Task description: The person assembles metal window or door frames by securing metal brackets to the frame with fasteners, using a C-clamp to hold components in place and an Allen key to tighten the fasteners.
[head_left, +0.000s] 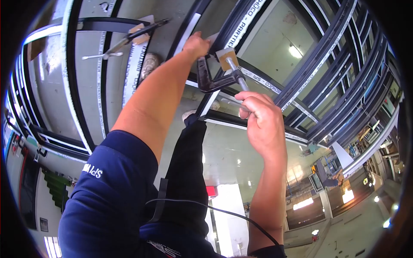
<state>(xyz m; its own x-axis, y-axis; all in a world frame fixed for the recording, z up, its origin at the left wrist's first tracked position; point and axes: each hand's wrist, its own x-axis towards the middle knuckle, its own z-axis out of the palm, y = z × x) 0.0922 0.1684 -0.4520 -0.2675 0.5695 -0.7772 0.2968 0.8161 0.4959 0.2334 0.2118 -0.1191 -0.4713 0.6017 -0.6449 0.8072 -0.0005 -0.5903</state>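
Observation:
My right hand [263, 120] is closed around the sliding bar handle of a dark screw clamp [207, 81]. The clamp's silver screw [241, 81] runs up to a small wooden pad [226, 59], which lies against a black metal frame [235, 38] with printed white tape. Farther up, my left hand [197, 45] reaches in beside the clamp's jaw, between two dark profiles. Its fingers are curled and partly hidden, so what they grip does not show. A pale edge is visible just past the fingertips.
Another clamp [129, 38] with a wooden pad [139, 34] sits on a frame at the upper left. Stacked black frames [340, 81] fill the right side. A dark cable [215, 209] crosses before my body. My shoe [188, 115] stands near the frame's lower edge.

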